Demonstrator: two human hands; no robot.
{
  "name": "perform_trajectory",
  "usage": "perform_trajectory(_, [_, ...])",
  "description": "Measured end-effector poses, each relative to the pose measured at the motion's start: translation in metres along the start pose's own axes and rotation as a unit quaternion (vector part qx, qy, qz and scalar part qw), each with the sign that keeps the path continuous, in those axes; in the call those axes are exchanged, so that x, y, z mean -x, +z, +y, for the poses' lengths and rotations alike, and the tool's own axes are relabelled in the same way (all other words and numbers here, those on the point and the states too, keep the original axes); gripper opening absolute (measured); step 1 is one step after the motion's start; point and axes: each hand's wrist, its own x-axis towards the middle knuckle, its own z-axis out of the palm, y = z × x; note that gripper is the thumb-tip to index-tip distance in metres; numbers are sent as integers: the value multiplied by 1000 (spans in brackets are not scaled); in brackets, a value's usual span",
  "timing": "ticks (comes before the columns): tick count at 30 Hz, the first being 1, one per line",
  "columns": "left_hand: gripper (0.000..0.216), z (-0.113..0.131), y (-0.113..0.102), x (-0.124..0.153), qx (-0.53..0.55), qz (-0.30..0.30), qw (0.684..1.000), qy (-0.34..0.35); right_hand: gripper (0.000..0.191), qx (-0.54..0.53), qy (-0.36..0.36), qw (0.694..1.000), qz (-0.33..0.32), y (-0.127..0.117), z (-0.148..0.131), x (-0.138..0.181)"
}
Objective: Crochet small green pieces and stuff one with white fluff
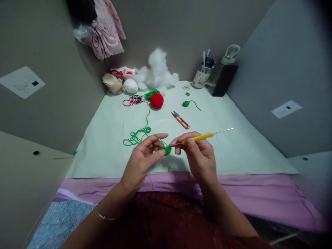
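I see the left hand (142,159) half-curled, pinching a green crochet piece (166,150) above the surface (103,157) near its front edge, index finger raised, probably tensioning the green yarn (135,140). Right hand (201,155) closed pen-style on a yellow-handled crochet hook (204,136), likely for fine control, tip at the stitches. Thread snips (181,120) mid-surface, presumably for easy reach; fibre stuffing (159,69) along the back edge, out of the way.

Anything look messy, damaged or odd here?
Slightly untidy: loose green yarn lies in tangled loops beyond the left hand, and stray green snippets lie near the front edge of the table. Nothing looks visibly damaged.
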Motion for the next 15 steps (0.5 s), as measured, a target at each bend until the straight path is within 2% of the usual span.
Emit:
perform_trajectory(3, [35, -2, -3, 0, -43, 3, 999, 27, 19, 75, -50, 996, -17, 0, -6, 5])
perform_trajectory(6, [35, -4, -3, 1, -83, 22, 995, 59, 22, 191, -125, 973, -42, 0, -12, 8])
perform_trajectory(8, [35, -5, -1, 2, -98, 39, 992, 75, 25, 270, -190, 941, -67, 0, -11, 8])
perform_trajectory(10, [38, -5, 4, 3, -80, 51, 993, 73, 27, 350, -268, 894, -84, 1, -8, 8])
perform_trajectory(13, [50, -3, 10, 2, 35, 40, 999, 12, 30, 438, -353, 824, -74, 2, 0, 9])
perform_trajectory(14, [54, -1, 10, 2, 81, 24, 996, -26, 31, 442, -364, 817, -64, 2, 2, 10])
perform_trajectory(15, [55, 1, 10, 1, 120, 6, 991, -65, 33, 429, -360, 827, -55, 2, 3, 10])
